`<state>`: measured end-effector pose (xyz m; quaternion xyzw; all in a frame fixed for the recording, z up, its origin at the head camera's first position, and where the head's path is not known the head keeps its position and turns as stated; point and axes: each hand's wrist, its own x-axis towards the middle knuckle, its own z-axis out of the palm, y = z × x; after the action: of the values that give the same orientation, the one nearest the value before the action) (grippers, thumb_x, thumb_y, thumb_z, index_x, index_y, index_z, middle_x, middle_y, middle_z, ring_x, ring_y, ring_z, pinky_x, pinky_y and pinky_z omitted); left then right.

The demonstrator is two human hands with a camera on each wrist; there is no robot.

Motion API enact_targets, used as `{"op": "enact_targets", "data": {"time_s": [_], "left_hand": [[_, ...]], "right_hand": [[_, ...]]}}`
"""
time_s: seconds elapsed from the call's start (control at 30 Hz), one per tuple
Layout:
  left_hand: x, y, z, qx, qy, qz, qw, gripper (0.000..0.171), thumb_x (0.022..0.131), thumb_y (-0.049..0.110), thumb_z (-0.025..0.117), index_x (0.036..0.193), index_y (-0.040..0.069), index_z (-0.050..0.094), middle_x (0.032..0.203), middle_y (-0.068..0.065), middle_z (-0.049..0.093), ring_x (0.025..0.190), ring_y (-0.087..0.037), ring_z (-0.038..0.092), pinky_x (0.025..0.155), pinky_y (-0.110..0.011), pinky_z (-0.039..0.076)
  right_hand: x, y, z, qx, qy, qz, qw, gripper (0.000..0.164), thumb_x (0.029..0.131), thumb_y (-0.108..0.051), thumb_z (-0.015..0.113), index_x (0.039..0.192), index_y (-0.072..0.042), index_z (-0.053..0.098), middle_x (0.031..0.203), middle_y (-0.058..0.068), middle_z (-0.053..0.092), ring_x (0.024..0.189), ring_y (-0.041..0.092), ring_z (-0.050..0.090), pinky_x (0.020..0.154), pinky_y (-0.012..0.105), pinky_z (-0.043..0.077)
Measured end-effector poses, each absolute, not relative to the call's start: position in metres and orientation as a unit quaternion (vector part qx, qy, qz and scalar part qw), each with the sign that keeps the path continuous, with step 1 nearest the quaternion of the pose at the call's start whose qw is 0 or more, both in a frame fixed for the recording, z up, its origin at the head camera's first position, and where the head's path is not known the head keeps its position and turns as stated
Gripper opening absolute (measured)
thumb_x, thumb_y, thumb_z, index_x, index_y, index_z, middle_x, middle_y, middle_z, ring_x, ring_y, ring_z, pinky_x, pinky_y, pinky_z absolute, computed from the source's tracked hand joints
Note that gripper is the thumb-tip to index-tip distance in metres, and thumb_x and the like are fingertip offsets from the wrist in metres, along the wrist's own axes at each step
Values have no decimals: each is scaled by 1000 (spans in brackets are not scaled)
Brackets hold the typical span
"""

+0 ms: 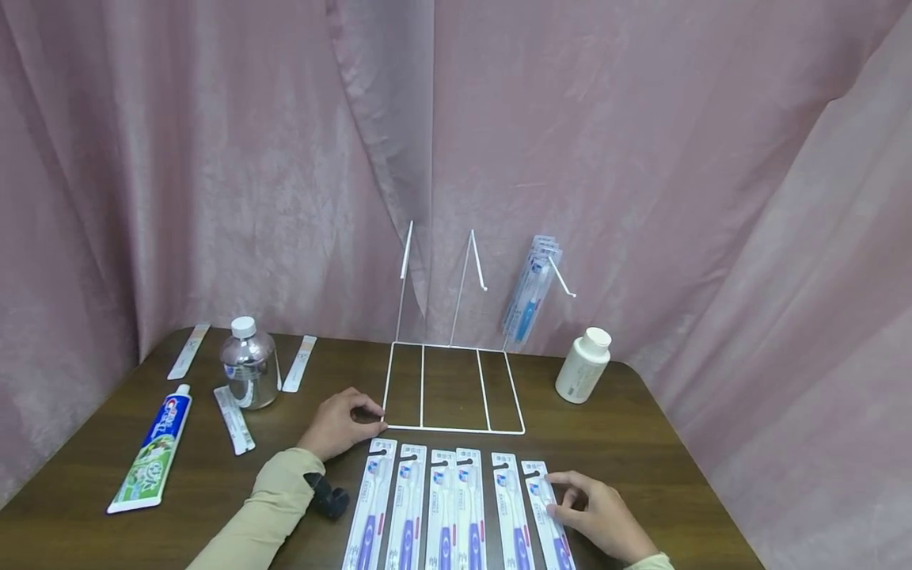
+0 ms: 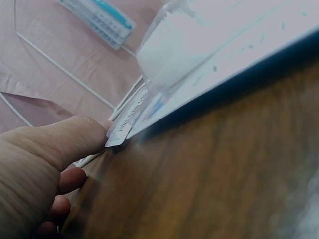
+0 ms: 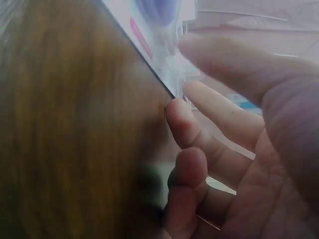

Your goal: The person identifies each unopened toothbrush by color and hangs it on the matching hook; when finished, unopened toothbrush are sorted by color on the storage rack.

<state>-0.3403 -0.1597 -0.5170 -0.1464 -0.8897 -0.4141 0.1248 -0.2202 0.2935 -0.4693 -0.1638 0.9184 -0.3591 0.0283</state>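
Toothbrush packs and wire display rack (image 1: pixel 453 388) on a brown table (image 1: pixel 641 443), seen from the head camera; the rack carries three hooks, of which only the rightmost bears hung packs (image 1: pixel 530 289) — the other two hooks stand bare. Six carded toothbrush packs lie side by side in a row along the near edge, just in front of the rack's base. The right hand (image 1: pixel 598 514) rests on the rightmost pack (image 1: pixel 547 511) of the row, fingertips at its edge as though lifting it; the right wrist view shows the fingers (image 3: pixel 192 127) curled against the card's rim, the pack not yet clear of the table. The left hand (image 1: pixel 338 423) lies at the near left corner of the rack's base, fingers bent around the wire; its thumb (image 2: pixel 60 137) sits near the top of the leftmost pack (image 1: pixel 370 507). Judged from this layout, the hanging is at an early stage — a few packs up, six still flat. Around the work: a toothpaste tube (image 1: pixel 153 451), a clear bottle (image 1: pixel 249 364), a white bottle (image 1: pixel 583 366), and slim sachets (image 1: pixel 233 419).
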Motion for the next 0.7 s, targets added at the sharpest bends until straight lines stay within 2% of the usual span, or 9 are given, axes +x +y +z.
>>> {"op": "enact_targets", "data": {"time_s": [0.23, 0.4, 0.7], "left_hand": [[-339, -158, -515, -153, -887, -414, 136, 19, 78, 26, 94, 90, 24, 80, 91, 10, 65, 90, -14, 63, 85, -39, 50], [-337, -156, -512, -145, -890, -411, 131, 28, 77, 28, 94, 100, 17, 80, 93, 6, 65, 87, -13, 59, 79, -34, 48], [-337, -157, -512, -132, -892, -416, 122, 26, 77, 27, 94, 97, 17, 80, 93, 6, 64, 87, -13, 58, 79, -32, 48]], "right_hand": [[-223, 292, -473, -147, 920, -362, 20, 39, 95, -30, 79, 130, -15, 70, 77, -9, 57, 69, 3, 51, 64, 25, 43], [-222, 288, -476, -107, 927, -360, 4, 35, 91, -31, 83, 123, -20, 74, 76, -8, 56, 66, 4, 49, 63, 26, 41], [-222, 279, -475, -73, 924, -371, -46, 31, 84, -25, 89, 113, -26, 77, 82, -10, 60, 76, 6, 55, 70, 28, 42]]}}
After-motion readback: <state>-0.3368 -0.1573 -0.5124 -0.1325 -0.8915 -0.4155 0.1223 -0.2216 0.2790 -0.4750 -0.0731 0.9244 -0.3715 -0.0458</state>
